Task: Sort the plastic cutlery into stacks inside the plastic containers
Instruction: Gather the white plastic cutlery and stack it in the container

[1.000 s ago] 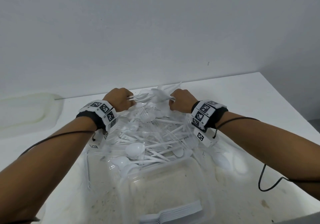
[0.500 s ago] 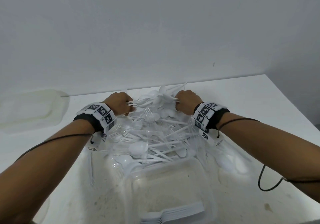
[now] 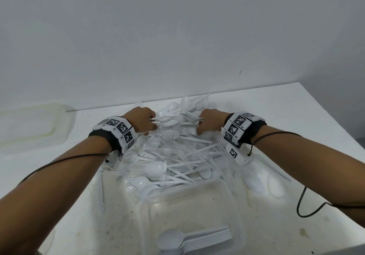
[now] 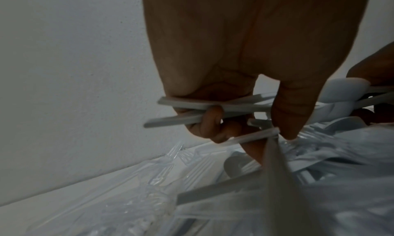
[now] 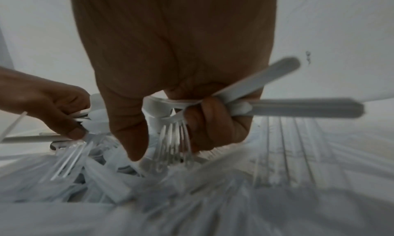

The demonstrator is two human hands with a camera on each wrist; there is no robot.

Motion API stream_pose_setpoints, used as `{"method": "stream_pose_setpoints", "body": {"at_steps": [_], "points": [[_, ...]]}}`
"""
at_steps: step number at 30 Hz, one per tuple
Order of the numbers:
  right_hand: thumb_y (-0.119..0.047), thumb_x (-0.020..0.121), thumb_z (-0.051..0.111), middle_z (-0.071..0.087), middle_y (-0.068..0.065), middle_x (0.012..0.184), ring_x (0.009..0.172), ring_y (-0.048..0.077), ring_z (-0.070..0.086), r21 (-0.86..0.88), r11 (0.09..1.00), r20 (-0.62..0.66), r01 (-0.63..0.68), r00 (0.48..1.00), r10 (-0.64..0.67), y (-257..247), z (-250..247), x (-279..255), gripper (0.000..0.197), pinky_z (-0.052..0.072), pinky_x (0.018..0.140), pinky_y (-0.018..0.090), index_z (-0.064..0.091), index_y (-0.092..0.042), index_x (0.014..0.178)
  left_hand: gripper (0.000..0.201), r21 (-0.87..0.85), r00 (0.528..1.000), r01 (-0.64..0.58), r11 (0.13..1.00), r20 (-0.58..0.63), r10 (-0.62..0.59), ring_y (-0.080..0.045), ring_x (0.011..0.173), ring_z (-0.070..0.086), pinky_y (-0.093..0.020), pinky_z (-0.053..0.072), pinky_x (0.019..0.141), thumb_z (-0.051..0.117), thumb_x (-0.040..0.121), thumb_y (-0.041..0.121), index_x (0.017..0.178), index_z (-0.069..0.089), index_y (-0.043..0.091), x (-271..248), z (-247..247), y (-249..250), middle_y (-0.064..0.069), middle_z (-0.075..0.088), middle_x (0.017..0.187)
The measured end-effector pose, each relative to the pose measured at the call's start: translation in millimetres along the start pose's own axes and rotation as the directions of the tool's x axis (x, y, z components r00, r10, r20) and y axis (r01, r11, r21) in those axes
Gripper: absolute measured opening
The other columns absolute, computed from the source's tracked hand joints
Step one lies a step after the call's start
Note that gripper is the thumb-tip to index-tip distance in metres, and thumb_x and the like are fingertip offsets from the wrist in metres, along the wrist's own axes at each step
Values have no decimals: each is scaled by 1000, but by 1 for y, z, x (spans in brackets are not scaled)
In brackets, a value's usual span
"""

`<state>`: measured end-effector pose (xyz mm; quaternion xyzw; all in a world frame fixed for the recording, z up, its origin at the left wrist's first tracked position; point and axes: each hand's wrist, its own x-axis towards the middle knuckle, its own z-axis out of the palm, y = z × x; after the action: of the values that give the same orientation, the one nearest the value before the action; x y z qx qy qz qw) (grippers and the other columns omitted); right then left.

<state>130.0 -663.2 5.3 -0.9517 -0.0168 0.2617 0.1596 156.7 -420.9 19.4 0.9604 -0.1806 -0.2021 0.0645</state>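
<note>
A heap of white and clear plastic cutlery (image 3: 173, 156) fills a clear bag on the white table. My left hand (image 3: 143, 121) is at the heap's far left and grips several white spoon handles (image 4: 192, 108) in curled fingers. At the heap's far right, my right hand (image 3: 209, 122) grips a bundle of white cutlery (image 5: 277, 103) with fork tines (image 5: 175, 138) sticking down. A clear plastic container (image 3: 193, 211) stands near me and holds a stack of white spoons (image 3: 189, 243) at its front.
A translucent lid (image 3: 31, 126) lies at the far left by the wall. Loose white spoons (image 3: 254, 181) lie on the table right of the heap. Black cables run along both forearms. The table's right edge (image 3: 335, 122) slants away.
Both hands have stayed at the far end of the heap, still gripping their cutlery. The head view has tilted slightly, so the hands sit a little higher and farther.
</note>
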Motion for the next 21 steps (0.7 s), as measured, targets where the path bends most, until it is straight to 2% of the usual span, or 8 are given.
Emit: {"method": "stream_pose_setpoints", "body": {"at_steps": [3, 5, 8, 10, 13, 15, 18, 21], "points": [[-28, 85, 65, 48, 2, 68, 55, 12, 45, 22, 1000, -9, -8, 1000, 8, 0, 0, 1, 29, 34, 48, 24, 46, -10, 72, 20, 9, 1000, 6, 1000, -14, -6, -15, 67, 59, -25, 39, 64, 60, 85, 24, 66, 53, 20, 1, 1, 1, 6, 62, 56], [-23, 86, 60, 45, 3, 64, 53, 14, 43, 52, 999, -24, -18, 1000, 19, 0, 0, 1, 31, 33, 48, 24, 39, -13, 66, 22, 7, 1000, 2, 1000, -19, -2, -15, 67, 58, -25, 39, 62, 59, 85, 24, 65, 52, 20, 0, 2, 1, 6, 62, 56], [-21, 83, 65, 47, 2, 64, 52, 14, 44, 37, 999, -26, -11, 1000, 12, -1, -2, 0, 21, 36, 40, 22, 50, -7, 76, 23, 15, 1000, -9, 1000, -24, 10, -15, 66, 57, -25, 36, 58, 59, 86, 24, 66, 51, 19, -2, 1, 1, 6, 61, 56], [-20, 81, 69, 49, 1, 65, 52, 14, 45, 25, 1000, -27, 3, 1000, -3, -3, -3, -2, 20, 34, 34, 17, 55, -6, 85, 22, -1, 1000, -13, 1000, -28, 13, -13, 65, 57, -25, 37, 60, 59, 87, 25, 67, 53, 19, -2, 2, 0, 6, 63, 57], [-21, 78, 74, 52, 1, 68, 60, 17, 50, 27, 999, -57, 22, 998, -21, -3, -1, 1, 24, 35, 46, 22, 61, -5, 91, 27, -46, 999, -22, 999, -51, 20, -11, 65, 60, -25, 38, 62, 55, 90, 24, 64, 55, 20, -3, 2, -1, 3, 67, 61], [-19, 76, 74, 54, 2, 68, 66, 20, 53, 48, 997, -114, 56, 992, -50, -3, 0, 3, 19, 37, 51, 25, 62, -8, 85, 30, -78, 995, -20, 997, -94, 13, -12, 65, 61, -24, 38, 61, 52, 92, 21, 62, 54, 20, -4, 1, -2, 3, 69, 63], [-17, 76, 72, 64, 7, 77, 74, 23, 58, 107, 984, -214, 139, 970, -114, -2, -2, 1, 9, 45, 67, 30, 66, -10, 78, 29, -129, 990, -15, 992, -139, -3, -15, 65, 61, -26, 43, 66, 52, 92, 20, 64, 54, 21, -6, -4, -8, 2, 69, 65], [-16, 74, 72, 65, 2, 70, 69, 19, 59, 239, 950, -318, 199, 941, -117, 1, -5, 0, 10, 42, 62, 28, 65, -17, 67, 30, -213, 984, -1, 977, -173, -37, -13, 58, 57, -25, 39, 59, 54, 92, 19, 62, 56, 21, -9, -8, -15, 4, 65, 61]]}}
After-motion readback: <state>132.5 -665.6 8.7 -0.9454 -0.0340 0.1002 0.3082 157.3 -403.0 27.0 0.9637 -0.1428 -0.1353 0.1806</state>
